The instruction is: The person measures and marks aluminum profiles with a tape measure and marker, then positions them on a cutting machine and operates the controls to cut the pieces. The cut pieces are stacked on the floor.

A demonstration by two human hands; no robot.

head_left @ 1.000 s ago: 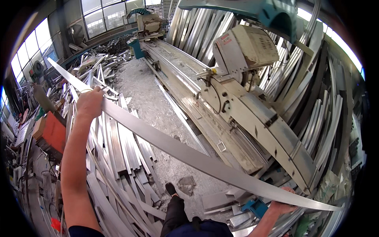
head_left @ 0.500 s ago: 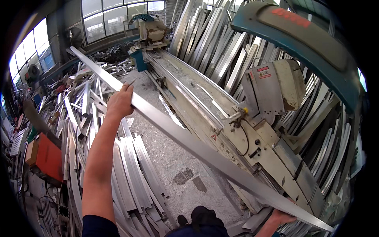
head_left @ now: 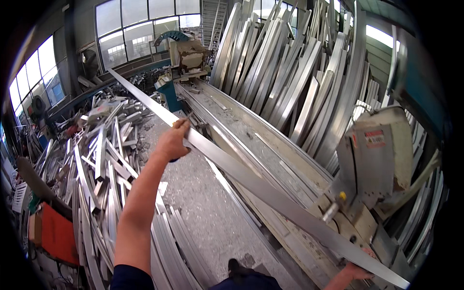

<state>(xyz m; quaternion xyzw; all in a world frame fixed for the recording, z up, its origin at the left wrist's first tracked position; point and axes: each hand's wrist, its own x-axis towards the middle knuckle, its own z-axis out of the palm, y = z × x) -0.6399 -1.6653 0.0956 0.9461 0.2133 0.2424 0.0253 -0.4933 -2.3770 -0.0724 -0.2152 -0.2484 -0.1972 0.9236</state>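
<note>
A long silver aluminium profile (head_left: 263,182) slants across the view, from the far left down to the near right. My left hand (head_left: 172,141) is closed round its far half, thumb and fingers over the edges. Near the lower right, my right hand (head_left: 356,271) grips the profile close to its near end, with the fingers partly hidden behind it. The bar is held up in the air, crossing over the front edge of a long cream-coloured cutting machine (head_left: 316,181).
A saw head with a grey guard (head_left: 369,154) stands at the right. Upright profiles (head_left: 285,72) lean behind the machine. Scrap offcuts (head_left: 104,154) pile up at left, beside long stacked profiles (head_left: 176,246). A red-orange box (head_left: 58,234) sits at far left; concrete floor (head_left: 212,217) lies between.
My view has turned to the right and shifted forward along the machine. Both hands have kept hold of the profile, which now lies more over the machine's bed.
</note>
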